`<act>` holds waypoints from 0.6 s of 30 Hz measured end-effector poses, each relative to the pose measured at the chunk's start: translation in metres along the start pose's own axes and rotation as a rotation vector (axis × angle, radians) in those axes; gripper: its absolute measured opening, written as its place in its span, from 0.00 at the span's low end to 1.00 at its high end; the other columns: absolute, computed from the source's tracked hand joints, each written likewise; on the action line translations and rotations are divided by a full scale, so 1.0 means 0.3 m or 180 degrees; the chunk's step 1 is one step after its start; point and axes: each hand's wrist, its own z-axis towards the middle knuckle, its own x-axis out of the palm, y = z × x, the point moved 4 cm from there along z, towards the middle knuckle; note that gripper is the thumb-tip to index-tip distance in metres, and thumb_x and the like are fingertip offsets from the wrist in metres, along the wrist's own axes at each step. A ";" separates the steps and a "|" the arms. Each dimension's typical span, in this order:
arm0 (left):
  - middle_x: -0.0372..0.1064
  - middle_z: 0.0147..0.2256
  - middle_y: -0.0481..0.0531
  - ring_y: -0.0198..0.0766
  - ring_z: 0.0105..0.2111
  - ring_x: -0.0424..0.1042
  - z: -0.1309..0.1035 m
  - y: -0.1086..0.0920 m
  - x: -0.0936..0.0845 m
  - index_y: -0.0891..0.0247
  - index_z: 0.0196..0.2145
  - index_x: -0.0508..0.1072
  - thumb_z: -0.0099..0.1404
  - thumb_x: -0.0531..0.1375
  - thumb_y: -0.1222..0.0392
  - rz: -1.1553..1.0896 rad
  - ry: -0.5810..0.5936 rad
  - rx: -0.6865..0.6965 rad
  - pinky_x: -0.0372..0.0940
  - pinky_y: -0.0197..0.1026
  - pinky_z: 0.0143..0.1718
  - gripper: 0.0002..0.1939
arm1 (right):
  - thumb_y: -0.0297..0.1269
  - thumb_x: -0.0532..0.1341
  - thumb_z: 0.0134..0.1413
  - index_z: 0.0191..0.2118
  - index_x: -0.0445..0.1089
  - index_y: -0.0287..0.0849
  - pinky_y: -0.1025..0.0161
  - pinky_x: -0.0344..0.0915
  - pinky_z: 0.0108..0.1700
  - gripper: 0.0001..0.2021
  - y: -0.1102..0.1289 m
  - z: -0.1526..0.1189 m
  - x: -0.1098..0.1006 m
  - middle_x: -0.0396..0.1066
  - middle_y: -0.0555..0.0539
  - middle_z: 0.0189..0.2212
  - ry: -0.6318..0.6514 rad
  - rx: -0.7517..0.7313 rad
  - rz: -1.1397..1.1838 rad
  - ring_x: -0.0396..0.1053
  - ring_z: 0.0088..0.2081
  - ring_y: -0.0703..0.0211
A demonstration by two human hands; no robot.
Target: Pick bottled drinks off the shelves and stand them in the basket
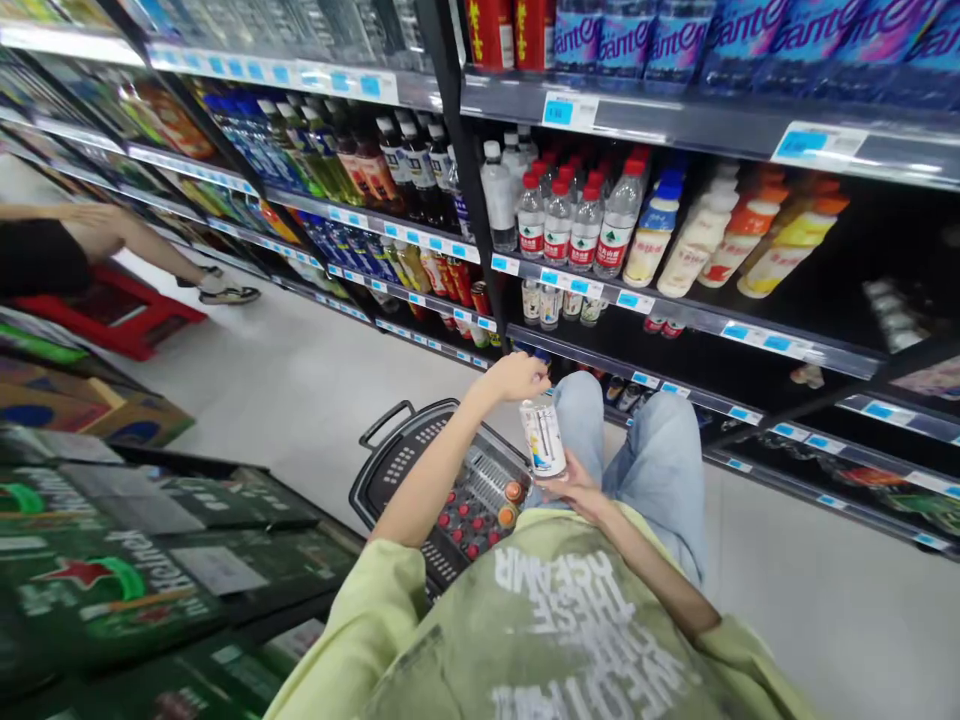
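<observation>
A white can [544, 440] with dark lettering and blue and yellow patches is held upright, slightly tilted, in front of my knees. My right hand [576, 482] is closed around its lower end, the fingers partly behind it. Just above the can's top, my left hand [519, 377] is curled with its fingers bent together; what they pinch, if anything, is hidden. Below my left forearm stands a black shopping basket [397, 450], holding several red-capped bottles [469, 525] and orange-capped bottles [510, 505].
Drink shelves [675, 310] run along the front, carrying water bottles [559, 225], milk-drink bottles [694, 235] and small white cans [551, 305]. Green beer cartons [112, 580] are stacked at the left. Farther left, a person's leg [112, 235] extends beside a red stool [142, 310].
</observation>
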 end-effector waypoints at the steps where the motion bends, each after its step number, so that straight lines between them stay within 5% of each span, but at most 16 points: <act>1: 0.80 0.32 0.59 0.46 0.36 0.77 0.000 0.000 0.006 0.64 0.35 0.84 0.68 0.57 0.56 -0.0016 0.0012 0.0028 0.65 0.40 0.39 0.16 | 0.26 0.77 0.43 0.58 0.65 0.50 0.61 0.78 0.32 0.36 -0.002 -0.002 0.009 0.82 0.48 0.48 0.0019 0.0007 -0.0036 0.83 0.43 0.48; 8: 0.81 0.33 0.61 0.48 0.37 0.78 0.006 -0.011 0.008 0.64 0.39 0.85 0.69 0.56 0.56 -0.0074 -0.0063 0.0007 0.66 0.41 0.40 0.17 | 0.30 0.75 0.47 0.55 0.67 0.46 0.62 0.77 0.30 0.29 0.004 -0.003 0.022 0.82 0.46 0.46 -0.0077 0.0012 -0.0041 0.83 0.39 0.50; 12: 0.80 0.31 0.58 0.42 0.32 0.76 -0.010 0.005 0.016 0.64 0.35 0.84 0.69 0.56 0.58 -0.0294 -0.0096 0.0164 0.62 0.39 0.36 0.16 | 0.44 0.64 0.61 0.48 0.69 0.41 0.68 0.65 0.20 0.15 0.004 0.000 -0.011 0.82 0.44 0.35 -0.0212 0.0147 0.0125 0.76 0.25 0.57; 15: 0.78 0.27 0.54 0.37 0.28 0.72 -0.031 0.015 0.040 0.64 0.30 0.82 0.69 0.56 0.58 -0.0558 -0.0066 0.0465 0.60 0.38 0.35 0.17 | 0.53 0.48 0.70 0.45 0.72 0.36 0.69 0.53 0.15 0.25 0.008 0.000 -0.042 0.79 0.42 0.26 -0.0294 0.0318 0.0231 0.65 0.16 0.61; 18: 0.76 0.25 0.52 0.35 0.26 0.69 -0.052 0.026 0.062 0.64 0.28 0.80 0.69 0.56 0.57 -0.0852 -0.0105 0.0681 0.58 0.38 0.34 0.17 | 0.56 0.43 0.71 0.44 0.73 0.36 0.67 0.53 0.15 0.30 0.010 -0.004 -0.056 0.78 0.42 0.23 -0.0335 0.0414 0.0245 0.62 0.13 0.61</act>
